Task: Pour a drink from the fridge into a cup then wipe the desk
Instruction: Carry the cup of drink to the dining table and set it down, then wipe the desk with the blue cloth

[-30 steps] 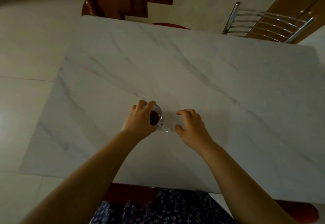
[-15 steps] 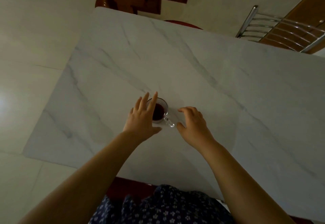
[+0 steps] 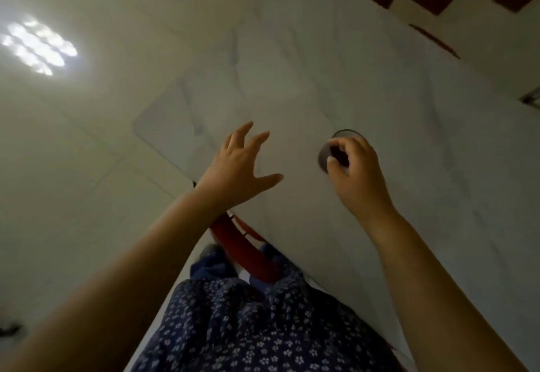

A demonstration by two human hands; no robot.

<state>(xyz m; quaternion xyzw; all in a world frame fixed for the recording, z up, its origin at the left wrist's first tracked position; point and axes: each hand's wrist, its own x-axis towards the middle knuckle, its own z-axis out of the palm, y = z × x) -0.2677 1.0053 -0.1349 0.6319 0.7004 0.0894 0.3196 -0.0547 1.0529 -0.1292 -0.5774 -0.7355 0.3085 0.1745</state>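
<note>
Since the earlier frame the left hand (image 3: 236,167) has let go and lifted away with fingers spread wide, while the right hand (image 3: 355,173) now holds the cup (image 3: 327,155) of dark drink on the table (image 3: 409,94) at about two o'clock; pouring looks done, wiping remains.

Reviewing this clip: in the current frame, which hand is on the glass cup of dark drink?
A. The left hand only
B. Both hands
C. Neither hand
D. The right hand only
D. The right hand has its fingers curled around the cup on the marble table, while the left hand hangs apart from it with fingers spread and nothing in it.
</note>
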